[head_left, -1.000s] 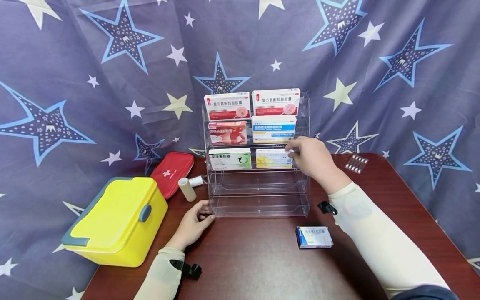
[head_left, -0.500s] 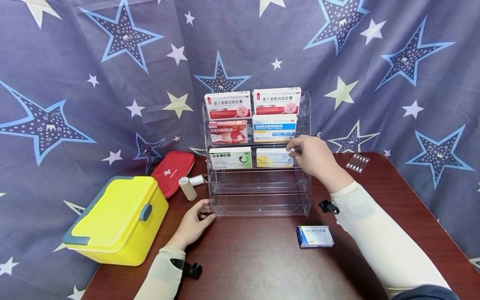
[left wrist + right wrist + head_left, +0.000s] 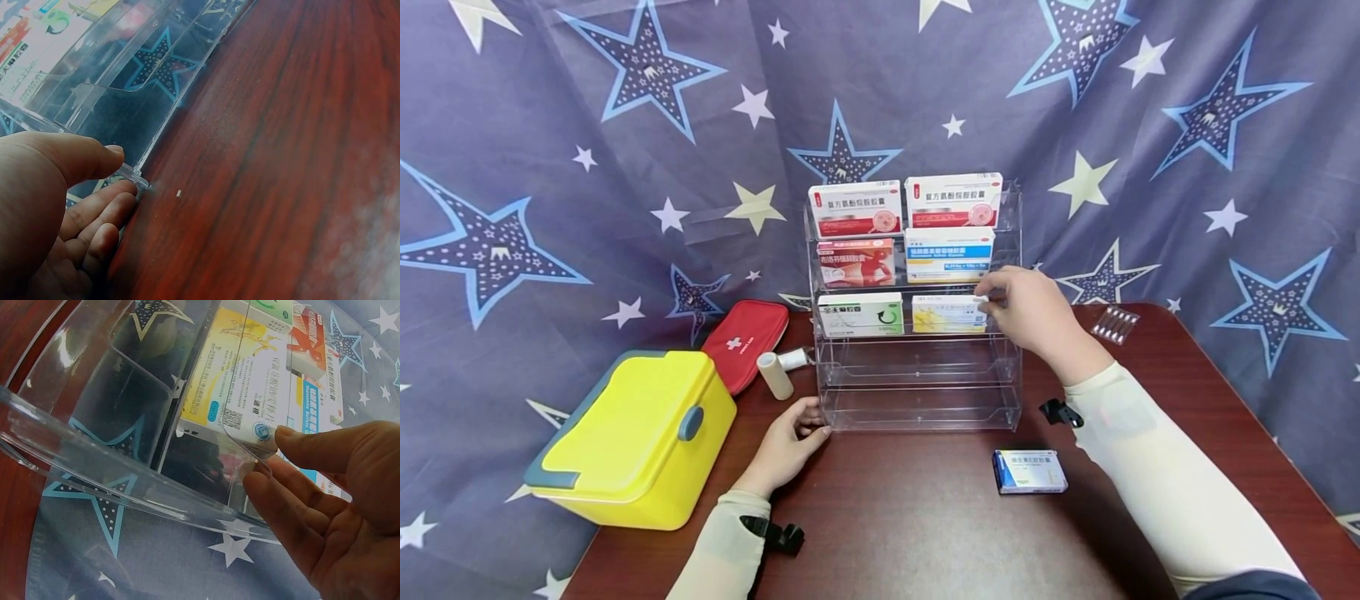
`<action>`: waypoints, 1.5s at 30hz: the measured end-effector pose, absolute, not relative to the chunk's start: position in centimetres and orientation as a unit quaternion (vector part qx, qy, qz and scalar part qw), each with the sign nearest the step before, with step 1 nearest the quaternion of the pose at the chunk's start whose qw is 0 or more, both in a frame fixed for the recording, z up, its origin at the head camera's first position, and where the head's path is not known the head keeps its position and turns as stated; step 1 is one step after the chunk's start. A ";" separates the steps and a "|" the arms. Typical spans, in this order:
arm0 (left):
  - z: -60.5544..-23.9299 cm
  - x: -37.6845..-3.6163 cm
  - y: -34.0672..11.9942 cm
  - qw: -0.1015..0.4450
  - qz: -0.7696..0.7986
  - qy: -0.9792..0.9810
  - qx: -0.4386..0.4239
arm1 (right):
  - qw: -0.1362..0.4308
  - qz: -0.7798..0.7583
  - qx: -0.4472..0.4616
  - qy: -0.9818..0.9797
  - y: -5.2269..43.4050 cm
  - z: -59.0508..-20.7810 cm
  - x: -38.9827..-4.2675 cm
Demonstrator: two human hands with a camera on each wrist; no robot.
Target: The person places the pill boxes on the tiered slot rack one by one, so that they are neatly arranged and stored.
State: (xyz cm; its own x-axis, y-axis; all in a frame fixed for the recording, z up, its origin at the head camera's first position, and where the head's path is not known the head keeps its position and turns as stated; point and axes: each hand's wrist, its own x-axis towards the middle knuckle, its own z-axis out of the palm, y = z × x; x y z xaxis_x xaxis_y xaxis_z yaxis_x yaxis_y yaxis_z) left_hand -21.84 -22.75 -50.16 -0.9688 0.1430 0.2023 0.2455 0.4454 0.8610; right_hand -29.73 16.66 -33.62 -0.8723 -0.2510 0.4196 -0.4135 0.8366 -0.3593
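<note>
A clear acrylic tiered rack (image 3: 917, 392) stands on the dark wood table (image 3: 925, 533). On its third tier, right side, lies a yellow-and-white medicine box (image 3: 947, 315) (image 3: 237, 381). My right hand (image 3: 988, 302) (image 3: 272, 459) pinches that box's right corner between thumb and fingertips (image 3: 294, 434), reaching in from the rack's right side. My left hand (image 3: 808, 425) (image 3: 128, 169) rests on the table. It grips the front left bottom corner of the rack (image 3: 125, 106), thumb on top and fingers curled beside it.
Several other medicine boxes fill the upper tiers, among them a green-and-white one (image 3: 860, 315); the two lowest tiers hold nothing. A blue-and-white box (image 3: 1028, 472) lies in front, right. A yellow case (image 3: 632, 437), red first-aid pouch (image 3: 745, 343) and bandage roll (image 3: 773, 375) sit left. A clear strip of small ampoules (image 3: 1112, 323) lies far right.
My right hand has shifted very slightly right at the end of the yellow box. The left hand and the rack have not moved.
</note>
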 end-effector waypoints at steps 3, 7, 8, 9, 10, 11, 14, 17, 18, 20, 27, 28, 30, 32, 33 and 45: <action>-50.1 -21.8 -22.8 0.048 -0.512 -0.850 -0.114 | 0.183 0.236 0.180 -0.937 16.9 -33.4 -29.4; -49.9 -21.6 -22.7 0.048 -0.509 -0.852 -0.114 | 0.195 0.270 0.191 -0.923 18.1 -33.3 -28.9; -49.9 -21.6 -22.7 0.048 -0.508 -0.852 -0.113 | 0.199 0.281 0.194 -0.919 18.6 -33.4 -28.7; -50.0 -21.7 -22.7 0.049 -0.507 -0.853 -0.112 | 0.204 0.293 0.198 -0.913 19.1 -33.5 -28.5; -50.2 -21.8 -22.7 0.049 -0.506 -0.854 -0.109 | 0.210 0.305 0.201 -0.907 19.6 -33.7 -28.3; -50.6 -22.0 -22.8 0.051 -0.503 -0.856 -0.106 | 0.215 0.316 0.203 -0.902 20.1 -33.9 -28.0; -52.0 -22.8 -23.3 0.054 -0.500 -0.858 -0.104 | 0.223 0.352 0.215 -0.883 21.6 -35.0 -26.9; -53.2 -23.5 -23.8 0.054 -0.496 -0.860 -0.104 | 0.211 0.377 0.223 -0.874 23.0 -36.9 -25.5; -53.3 -23.6 -23.9 0.052 -0.498 -0.859 -0.106 | 0.203 0.383 0.226 -0.872 23.4 -37.6 -25.0; -53.4 -23.7 -23.9 0.048 -0.498 -0.859 -0.105 | 0.184 0.394 0.230 -0.871 24.2 -39.4 -24.0; -53.4 -23.7 -24.3 0.041 -0.497 -0.860 -0.111 | 0.104 0.399 0.210 -0.887 26.5 -44.8 -21.0; -53.4 -23.7 -24.3 0.041 -0.496 -0.860 -0.112 | 0.087 0.402 0.208 -0.888 26.8 -45.4 -20.6; -53.5 -23.7 -24.4 0.042 -0.493 -0.861 -0.113 | 0.049 0.407 0.208 -0.888 27.4 -46.5 -20.1; -53.6 -23.7 -24.5 0.047 -0.492 -0.862 -0.115 | 0.013 0.416 0.215 -0.884 27.7 -47.3 -19.9; -53.6 -23.7 -24.5 0.047 -0.492 -0.861 -0.116 | -0.004 0.420 0.221 -0.880 27.9 -47.7 -19.9; -53.6 -23.8 -24.5 0.040 -0.492 -0.861 -0.118 | -0.085 0.406 0.284 -0.864 28.8 -49.9 -20.1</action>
